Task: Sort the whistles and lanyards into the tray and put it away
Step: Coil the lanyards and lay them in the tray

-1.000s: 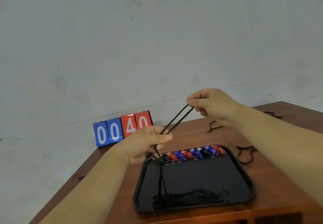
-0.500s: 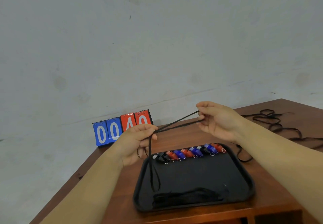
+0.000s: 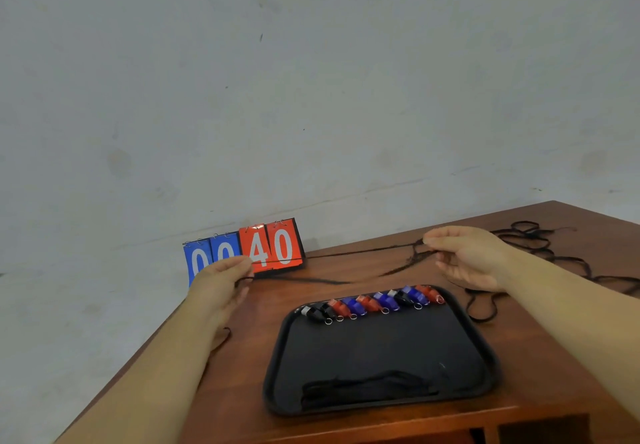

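Note:
A black tray (image 3: 284, 350) lies on the wooden table. Several red, blue and black whistles (image 3: 374, 301) are lined up along its far rim. A bundle of black lanyards (image 3: 367, 388) rests at its near end. My left hand (image 3: 221, 284) pinches one end of a black lanyard (image 3: 346, 253), and my right hand (image 3: 464, 256) pinches the other end. The cord is stretched taut between them, above the table behind the tray.
A flip scoreboard (image 3: 249, 249) reading 00 40 stands at the table's back edge against the grey wall. Several loose black lanyards (image 3: 540, 246) lie tangled on the table at the right. The table's front edge (image 3: 381, 429) runs just below the tray.
My hands have moved apart, the left going left and the right going right. The lanyard, which hung down into the tray, is now pulled out straight behind the tray.

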